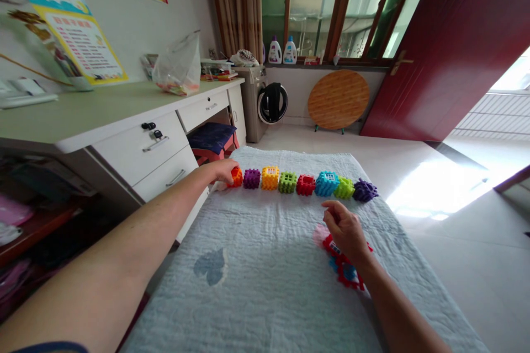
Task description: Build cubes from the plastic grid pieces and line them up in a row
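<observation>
At the far left end of a row, my left hand [224,170] has its fingers closed around an orange toy block [236,176] standing on the cloth. The row runs on to the right with several hollow, notched blocks: purple [252,178], yellow [270,177], green [287,182], red [306,185], blue [327,183], lime [345,187] and dark purple [365,190]. My right hand [343,228] is loosely curled, with nothing visible in its fingers. Partly hidden under it lie red [351,282] and blue [349,271] block pieces, with something pink and blurred [320,235] beside them.
A pale blue quilted cloth [256,287] covers the table. A white desk [132,160] with drawers stands left, bearing a plastic bag [180,69]. Behind are a stool [213,138], a washing machine [253,102], a round wooden tabletop [338,100] and a red door [434,55].
</observation>
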Action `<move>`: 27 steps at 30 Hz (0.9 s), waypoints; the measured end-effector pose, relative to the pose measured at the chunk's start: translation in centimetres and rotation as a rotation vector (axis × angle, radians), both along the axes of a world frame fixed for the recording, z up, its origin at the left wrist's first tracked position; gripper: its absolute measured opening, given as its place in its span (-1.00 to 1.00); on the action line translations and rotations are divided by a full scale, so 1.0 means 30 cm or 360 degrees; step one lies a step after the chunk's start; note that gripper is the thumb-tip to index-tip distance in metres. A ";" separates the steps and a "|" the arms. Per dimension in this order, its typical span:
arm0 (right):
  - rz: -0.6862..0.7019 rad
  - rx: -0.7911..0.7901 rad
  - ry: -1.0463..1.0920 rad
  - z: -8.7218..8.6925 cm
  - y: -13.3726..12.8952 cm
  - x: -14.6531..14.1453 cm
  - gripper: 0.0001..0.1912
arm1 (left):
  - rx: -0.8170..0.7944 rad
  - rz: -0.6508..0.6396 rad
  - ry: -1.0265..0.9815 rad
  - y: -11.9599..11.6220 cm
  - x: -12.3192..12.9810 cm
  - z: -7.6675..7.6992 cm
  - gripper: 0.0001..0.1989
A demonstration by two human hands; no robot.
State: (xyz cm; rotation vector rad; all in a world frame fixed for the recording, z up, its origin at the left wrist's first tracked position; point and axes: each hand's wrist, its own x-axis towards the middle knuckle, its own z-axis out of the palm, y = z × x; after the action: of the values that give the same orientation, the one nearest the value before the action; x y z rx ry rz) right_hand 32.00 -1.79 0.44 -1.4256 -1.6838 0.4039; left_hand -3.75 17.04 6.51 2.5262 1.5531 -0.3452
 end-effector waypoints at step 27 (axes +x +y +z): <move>0.0091 -0.1023 -0.0617 0.101 -0.020 0.236 -0.78 | -0.0212 -0.0025 -0.1387 -0.738 0.394 -0.060 -0.53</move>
State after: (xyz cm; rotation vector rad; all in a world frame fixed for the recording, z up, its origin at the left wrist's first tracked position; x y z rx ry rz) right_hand 39.07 -2.38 3.46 -2.0216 -2.0084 0.7929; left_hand 8.07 -5.10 4.70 2.1067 1.0975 0.5652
